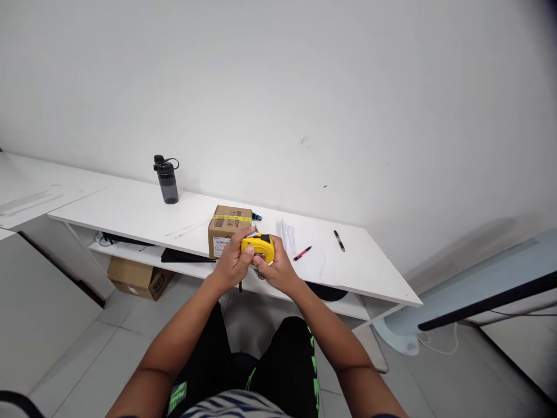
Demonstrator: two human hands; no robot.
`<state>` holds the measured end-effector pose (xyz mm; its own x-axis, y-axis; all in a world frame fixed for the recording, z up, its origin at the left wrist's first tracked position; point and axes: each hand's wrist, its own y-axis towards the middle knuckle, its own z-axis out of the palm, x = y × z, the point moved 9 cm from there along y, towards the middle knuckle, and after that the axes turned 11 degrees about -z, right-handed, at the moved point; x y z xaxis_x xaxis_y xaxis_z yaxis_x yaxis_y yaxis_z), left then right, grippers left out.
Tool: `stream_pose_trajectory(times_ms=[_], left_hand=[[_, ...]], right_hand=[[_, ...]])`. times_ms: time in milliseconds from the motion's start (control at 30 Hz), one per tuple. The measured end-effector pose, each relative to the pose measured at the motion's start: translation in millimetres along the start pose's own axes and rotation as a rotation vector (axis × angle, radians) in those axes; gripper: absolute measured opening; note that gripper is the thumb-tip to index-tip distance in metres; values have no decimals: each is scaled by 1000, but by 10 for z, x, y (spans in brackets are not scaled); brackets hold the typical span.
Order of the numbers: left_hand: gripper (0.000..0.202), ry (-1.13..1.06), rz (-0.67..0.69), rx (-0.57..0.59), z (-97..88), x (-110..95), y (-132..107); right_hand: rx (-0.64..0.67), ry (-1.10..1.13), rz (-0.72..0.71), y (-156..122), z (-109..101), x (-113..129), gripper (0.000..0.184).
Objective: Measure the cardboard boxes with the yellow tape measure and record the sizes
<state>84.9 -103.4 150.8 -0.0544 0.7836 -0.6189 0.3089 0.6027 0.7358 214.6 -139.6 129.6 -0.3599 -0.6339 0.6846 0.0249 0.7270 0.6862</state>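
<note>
A yellow tape measure [264,247] with a black button is gripped between both hands, in front of the white desk's front edge. My left hand [232,261] wraps its left side, thumb pressed on its face. On the other side my right hand [279,268] closes round it, thumb low near the centre. Just behind my left hand stands a small brown cardboard box [230,212], closed with yellow tape and bearing a white label. My left hand overlaps the box's front right corner in view; I cannot tell whether they touch.
On the white desk [134,200] stand a dark water bottle [167,183] at the left, a red pen [303,253], a black pen [339,240] and clear plastic strips or bags [286,235]. A larger cardboard box [137,277] sits on the floor beneath. The wall rises directly behind.
</note>
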Motion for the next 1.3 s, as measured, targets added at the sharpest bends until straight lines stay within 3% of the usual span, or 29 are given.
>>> stream_pose_trajectory(times_ms=[167, 333, 467, 533, 700, 800, 900, 967, 1033, 1133, 1300], left_hand=[[48, 13, 94, -97, -68, -36, -80], [52, 8, 114, -210, -110, -111, -125], [42, 86, -2, -321, -186, -111, -159], [45, 129, -138, -326, -227, 15, -185], [55, 227, -427, -426, -594, 580, -169], [56, 114, -639, -441, -741, 1125, -33], [74, -216, -829, -337, -565, 1658, 42], [83, -432, -859, -285, -401, 1853, 45], [87, -537, -840, -273, -312, 1936, 28], [85, -526, -790, -233, -265, 1932, 14], [62, -394, -737, -238, -334, 1870, 24]], right_hand=[[10, -8, -14, 36, 31, 60, 59], [-76, -31, -42, 10, 9, 95, 61], [-216, -66, -53, 147, -93, 93, 61], [-201, -100, -47, 357, -82, 63, 60], [1, -265, -14, 1144, 125, -168, 56], [117, -335, 5, 1536, 299, -404, 54], [283, -314, 13, 1730, 547, -597, 56], [408, -334, 9, 1759, 711, -658, 64], [551, -411, -21, 1736, 874, -668, 67], [740, -557, -113, 1669, 1074, -633, 56], [810, -686, -171, 1629, 1026, -623, 50]])
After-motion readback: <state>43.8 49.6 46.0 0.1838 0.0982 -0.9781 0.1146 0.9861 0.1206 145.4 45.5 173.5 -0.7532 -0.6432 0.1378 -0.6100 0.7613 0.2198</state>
